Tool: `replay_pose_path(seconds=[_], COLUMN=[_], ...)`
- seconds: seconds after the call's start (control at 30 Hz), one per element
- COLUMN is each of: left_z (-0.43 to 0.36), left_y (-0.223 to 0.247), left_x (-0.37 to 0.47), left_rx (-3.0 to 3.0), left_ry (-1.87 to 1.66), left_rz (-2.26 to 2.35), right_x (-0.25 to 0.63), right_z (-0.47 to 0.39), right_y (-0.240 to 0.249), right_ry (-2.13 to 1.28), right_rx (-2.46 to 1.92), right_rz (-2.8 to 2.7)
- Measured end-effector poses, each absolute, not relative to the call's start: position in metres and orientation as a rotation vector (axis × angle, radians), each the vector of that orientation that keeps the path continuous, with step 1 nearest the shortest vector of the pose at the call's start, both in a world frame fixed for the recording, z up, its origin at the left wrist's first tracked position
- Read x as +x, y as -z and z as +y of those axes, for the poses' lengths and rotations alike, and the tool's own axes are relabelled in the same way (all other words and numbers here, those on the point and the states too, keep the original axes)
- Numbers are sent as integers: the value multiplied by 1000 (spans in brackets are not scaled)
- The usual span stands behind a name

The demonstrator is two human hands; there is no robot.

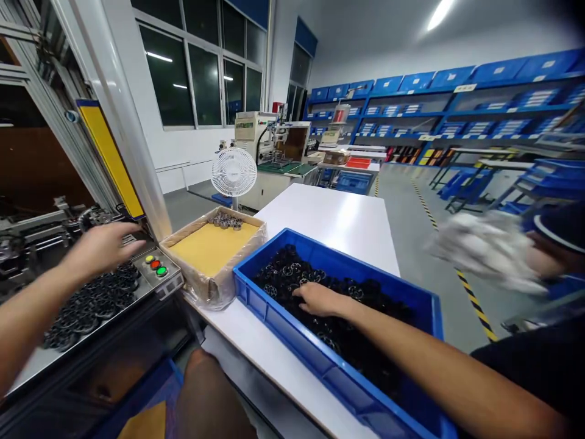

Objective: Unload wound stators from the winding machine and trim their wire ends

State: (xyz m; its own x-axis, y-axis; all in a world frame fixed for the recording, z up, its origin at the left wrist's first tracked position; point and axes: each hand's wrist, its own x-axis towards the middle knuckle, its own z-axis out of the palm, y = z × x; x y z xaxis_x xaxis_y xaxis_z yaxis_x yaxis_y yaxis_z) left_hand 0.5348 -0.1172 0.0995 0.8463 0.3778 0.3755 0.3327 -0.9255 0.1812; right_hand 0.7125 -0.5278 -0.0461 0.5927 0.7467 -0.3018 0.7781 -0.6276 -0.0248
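My left hand [99, 249], slightly blurred, hovers over a heap of black ring-shaped parts [94, 305] on the machine's metal bed, left of the push buttons. Its thumb and forefinger are apart, and nothing shows between them. Inside a long blue bin [283, 329], my right hand [317, 299] is down on a pile of loose black parts [361, 329]. Its fingers are curled together among the parts, and what they hold cannot be made out. A plastic-lined carton [214, 289] stands between the hands, with a yellow sheet and several metallic rings [225, 221] at its far end.
Yellow, red and green buttons [155, 264] sit on the machine's front corner. The bin and carton rest on a white table [333, 213]. A white fan [234, 172] stands beyond the carton. At the right, a person in a dark cap holds a blurred white bundle [489, 247].
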Motion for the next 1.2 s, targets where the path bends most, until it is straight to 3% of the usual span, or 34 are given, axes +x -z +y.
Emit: replay_pose_path(seconds=[0.13, 0.27, 0.63, 0.83, 0.97, 1.2], left_z=[-160, -195, -202, -215, -233, -275], left_y=[-67, -25, 19, -16, -32, -14], left_x=[663, 759, 826, 790, 699, 535], left_rx=[3077, 3091, 2879, 2554, 2242, 1945], left_ry=[-253, -146, -286, -368, -466, -503], left_rz=[292, 153, 270, 177, 56, 22], right_x=[716, 715, 713, 716, 715, 713], right_z=[-529, -536, -536, -535, -534, -522], right_y=[34, 26, 18, 26, 27, 49], right_ry=[515, 573, 595, 475, 337, 143], right_rx=[2661, 2645, 2634, 2702, 2814, 3198], right_rz=[1276, 1236, 1265, 1366, 1431, 1528])
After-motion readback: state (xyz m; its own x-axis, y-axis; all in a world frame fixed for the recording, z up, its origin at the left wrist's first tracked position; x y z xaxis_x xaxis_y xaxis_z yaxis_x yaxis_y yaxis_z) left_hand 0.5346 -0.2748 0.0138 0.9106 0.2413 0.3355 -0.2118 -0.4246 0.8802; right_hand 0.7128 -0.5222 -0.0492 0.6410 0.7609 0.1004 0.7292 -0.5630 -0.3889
